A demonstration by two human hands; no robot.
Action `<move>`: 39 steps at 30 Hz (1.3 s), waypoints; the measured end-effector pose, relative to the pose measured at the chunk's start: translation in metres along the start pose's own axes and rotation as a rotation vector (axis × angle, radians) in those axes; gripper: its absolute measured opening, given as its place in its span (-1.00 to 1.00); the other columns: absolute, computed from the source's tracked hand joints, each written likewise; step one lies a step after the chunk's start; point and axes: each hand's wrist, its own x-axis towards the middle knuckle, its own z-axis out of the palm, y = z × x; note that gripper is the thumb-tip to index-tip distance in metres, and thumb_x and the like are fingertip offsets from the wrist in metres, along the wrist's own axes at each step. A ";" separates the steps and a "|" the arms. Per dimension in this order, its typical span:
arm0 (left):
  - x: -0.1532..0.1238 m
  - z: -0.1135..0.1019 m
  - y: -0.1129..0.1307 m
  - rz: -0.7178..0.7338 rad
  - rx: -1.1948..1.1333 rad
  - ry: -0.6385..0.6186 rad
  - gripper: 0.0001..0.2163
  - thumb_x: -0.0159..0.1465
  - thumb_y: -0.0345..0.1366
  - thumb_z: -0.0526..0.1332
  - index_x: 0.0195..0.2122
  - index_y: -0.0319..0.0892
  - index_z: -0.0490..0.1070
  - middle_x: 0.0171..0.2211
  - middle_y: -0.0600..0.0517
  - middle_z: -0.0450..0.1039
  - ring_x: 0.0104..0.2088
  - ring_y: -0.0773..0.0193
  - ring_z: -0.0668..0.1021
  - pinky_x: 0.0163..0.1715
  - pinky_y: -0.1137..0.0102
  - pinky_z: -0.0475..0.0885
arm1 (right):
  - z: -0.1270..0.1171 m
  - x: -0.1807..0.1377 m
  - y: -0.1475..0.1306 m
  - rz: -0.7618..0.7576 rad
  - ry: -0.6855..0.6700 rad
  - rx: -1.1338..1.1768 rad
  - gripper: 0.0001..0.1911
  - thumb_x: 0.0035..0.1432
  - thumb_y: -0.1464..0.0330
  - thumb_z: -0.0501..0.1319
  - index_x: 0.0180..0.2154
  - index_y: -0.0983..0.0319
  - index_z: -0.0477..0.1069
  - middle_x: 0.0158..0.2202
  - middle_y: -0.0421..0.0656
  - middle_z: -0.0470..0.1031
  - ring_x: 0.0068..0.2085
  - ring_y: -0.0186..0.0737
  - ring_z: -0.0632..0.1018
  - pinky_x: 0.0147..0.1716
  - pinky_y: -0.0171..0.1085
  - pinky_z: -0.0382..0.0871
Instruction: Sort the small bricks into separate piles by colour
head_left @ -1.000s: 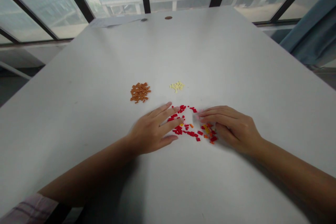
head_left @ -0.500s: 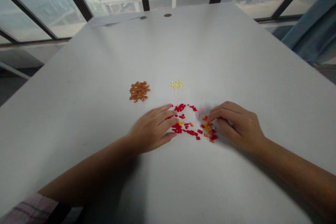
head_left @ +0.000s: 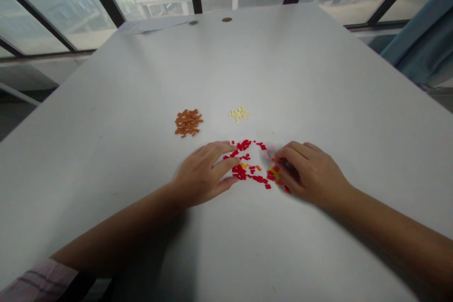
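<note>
Small building bricks, mostly red (head_left: 260, 179), lie loosely scattered on the white table between my hands. My left hand (head_left: 203, 172) rests at their left side, fingers spread, with the fingertips among or touching the red pieces. At the right end, my right hand (head_left: 307, 170) is bent over a mixed cluster of red, orange and yellow bricks (head_left: 273, 172). Its thumb and index fingertip look apart, and the curled hand hides part of that cluster. Several pale pink bricks (head_left: 270, 149) lie just beyond its fingertips.
Farther back on the white table (head_left: 226, 71) are a pile of brown bricks (head_left: 188, 122) and a smaller pile of pale yellow bricks (head_left: 239, 114). Two round dark inserts sit near the far edge, by the windows. A blue curtain (head_left: 421, 42) hangs at the right.
My right hand has moved left and slightly down over the mixed bricks, covering more of them. My left hand has hardly moved; its fingers are slightly closer together.
</note>
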 end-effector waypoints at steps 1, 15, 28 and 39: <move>0.000 0.000 0.000 -0.002 0.002 0.006 -0.80 0.32 -0.26 0.23 -0.10 -0.25 0.45 -0.04 -0.20 0.50 0.06 0.03 0.53 0.00 0.15 0.51 | -0.001 0.000 0.000 0.007 0.008 0.013 -0.92 0.21 0.45 0.08 -0.31 0.21 0.33 -0.44 -0.12 0.46 -0.49 -0.24 0.39 -0.44 -0.26 0.26; 0.000 -0.001 0.002 0.044 -0.013 0.020 -0.89 0.34 -0.31 0.20 -0.19 -0.23 0.47 -0.10 -0.15 0.52 -0.03 0.14 0.56 -0.05 0.23 0.53 | -0.004 -0.003 0.010 -0.117 -0.071 0.166 -0.86 0.11 0.47 0.07 -0.24 0.19 0.25 -0.39 -0.16 0.46 -0.40 -0.20 0.47 -0.30 -0.17 0.25; -0.001 0.002 0.001 0.064 -0.018 0.025 -0.91 0.34 -0.34 0.20 -0.20 -0.21 0.46 -0.13 -0.11 0.55 -0.07 0.16 0.58 -0.09 0.27 0.53 | -0.016 -0.004 0.010 -0.167 -0.151 0.458 -0.80 -0.01 0.52 0.09 -0.31 0.16 0.27 -0.34 -0.15 0.44 -0.33 -0.17 0.44 -0.27 -0.13 0.20; 0.000 0.001 0.001 0.064 -0.032 0.012 -0.91 0.34 -0.34 0.20 -0.21 -0.23 0.46 -0.14 -0.13 0.55 -0.08 0.16 0.58 -0.09 0.26 0.53 | -0.015 -0.006 0.008 -0.166 -0.249 0.403 -0.88 0.13 0.48 0.13 -0.26 0.18 0.33 -0.30 -0.13 0.47 -0.29 -0.19 0.46 -0.22 -0.10 0.24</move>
